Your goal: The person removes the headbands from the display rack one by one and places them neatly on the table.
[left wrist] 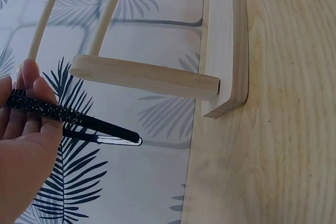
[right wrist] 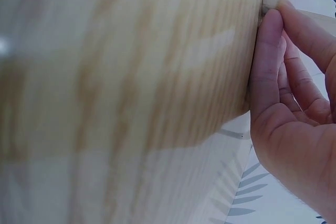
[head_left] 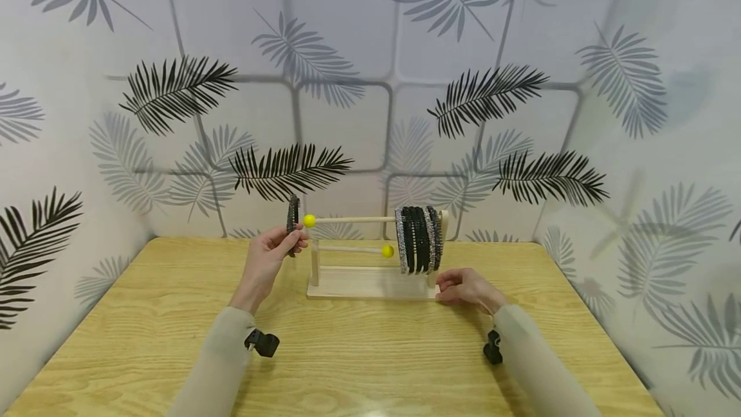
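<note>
My left hand (head_left: pixel 266 266) pinches a black, glittery headband (head_left: pixel 293 209) between thumb and fingers, just left of the yellow ball (head_left: pixel 309 221) on the upper rod's tip. Seen in the left wrist view, the headband (left wrist: pixel 102 128) has sparkling stones and its end points away from the palm. The wooden stand (head_left: pixel 370 285) has two rods. Several black and silver headbands (head_left: pixel 418 240) hang together at the upper rod's right end. At the base's right end, my right hand (head_left: pixel 466 289) grips the edge, thumb and fingertips (right wrist: pixel 270 24) close against the wood.
A second yellow ball (head_left: pixel 388 251) tips the shorter lower rod, close to the hanging headbands. The stand is on a light wood table (head_left: pixel 370 346), near its back edge. Behind rises a wall (head_left: pixel 347 127) with leaf patterns.
</note>
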`<action>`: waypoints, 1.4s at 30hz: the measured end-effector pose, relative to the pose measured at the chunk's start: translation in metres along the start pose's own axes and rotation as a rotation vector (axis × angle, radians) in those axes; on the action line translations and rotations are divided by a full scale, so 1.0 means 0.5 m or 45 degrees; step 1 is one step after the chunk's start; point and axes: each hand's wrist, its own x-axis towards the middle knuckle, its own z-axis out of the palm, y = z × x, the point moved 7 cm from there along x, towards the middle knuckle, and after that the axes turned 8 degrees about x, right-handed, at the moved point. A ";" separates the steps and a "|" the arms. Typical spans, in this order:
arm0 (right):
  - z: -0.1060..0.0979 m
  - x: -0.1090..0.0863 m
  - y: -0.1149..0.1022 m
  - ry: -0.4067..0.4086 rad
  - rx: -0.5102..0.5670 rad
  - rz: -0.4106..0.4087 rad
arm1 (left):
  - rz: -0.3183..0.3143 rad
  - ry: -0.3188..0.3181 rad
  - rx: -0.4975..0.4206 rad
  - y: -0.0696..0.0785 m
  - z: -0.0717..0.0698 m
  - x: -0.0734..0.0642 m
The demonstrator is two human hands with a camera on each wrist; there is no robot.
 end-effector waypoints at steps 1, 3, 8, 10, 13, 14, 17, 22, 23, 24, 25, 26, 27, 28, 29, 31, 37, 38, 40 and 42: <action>-0.001 0.001 0.002 0.004 0.004 0.005 | 0.000 0.001 0.000 0.000 -0.001 0.000; -0.005 0.003 0.004 0.012 0.008 0.012 | -0.002 0.010 0.007 -0.001 -0.003 -0.001; -0.009 0.006 0.008 0.020 0.019 0.025 | -0.011 0.029 0.044 -0.008 -0.014 -0.005; -0.007 0.006 0.008 0.015 0.030 0.028 | -0.015 0.033 0.055 -0.012 -0.019 -0.008; -0.005 0.009 0.009 0.012 0.037 0.026 | -0.023 0.037 0.071 -0.016 -0.028 -0.012; -0.005 0.009 0.009 0.013 0.036 0.023 | -0.025 0.040 0.077 -0.017 -0.030 -0.013; -0.004 0.011 0.008 0.011 0.033 0.018 | -0.027 0.043 0.101 -0.021 -0.040 -0.015; -0.004 0.010 0.002 0.005 0.043 0.016 | -0.020 0.045 0.140 -0.025 -0.055 -0.017; -0.004 0.009 0.002 0.005 0.049 0.016 | -0.021 0.043 0.146 -0.026 -0.058 -0.017; -0.004 0.008 0.001 0.000 0.046 0.012 | -0.025 0.041 0.150 -0.027 -0.060 -0.018; -0.004 0.006 0.000 -0.009 0.046 0.006 | -0.031 0.038 0.150 -0.029 -0.062 -0.018; -0.004 0.005 0.001 -0.011 0.049 0.007 | -0.038 0.035 0.149 -0.031 -0.065 -0.018; -0.005 0.005 0.002 -0.015 0.047 0.003 | -0.047 0.032 0.147 -0.034 -0.067 -0.017; -0.005 0.003 0.003 -0.011 0.049 0.001 | -0.054 0.029 0.147 -0.037 -0.069 -0.017; -0.006 0.002 0.003 -0.004 0.040 -0.006 | -0.056 0.026 0.156 -0.039 -0.072 -0.016; -0.006 0.001 0.006 0.004 0.024 -0.008 | -0.059 0.019 0.203 -0.045 -0.079 -0.017; 0.002 -0.001 0.010 0.000 0.010 0.002 | -0.079 0.021 0.418 -0.063 -0.119 -0.032; 0.002 -0.001 0.010 -0.003 0.022 0.002 | -0.083 0.021 0.439 -0.065 -0.126 -0.033; 0.002 0.000 0.008 -0.003 0.034 -0.003 | -0.094 0.017 0.468 -0.071 -0.139 -0.036; 0.003 0.001 0.007 -0.004 0.053 0.002 | -0.101 0.010 0.481 -0.076 -0.151 -0.038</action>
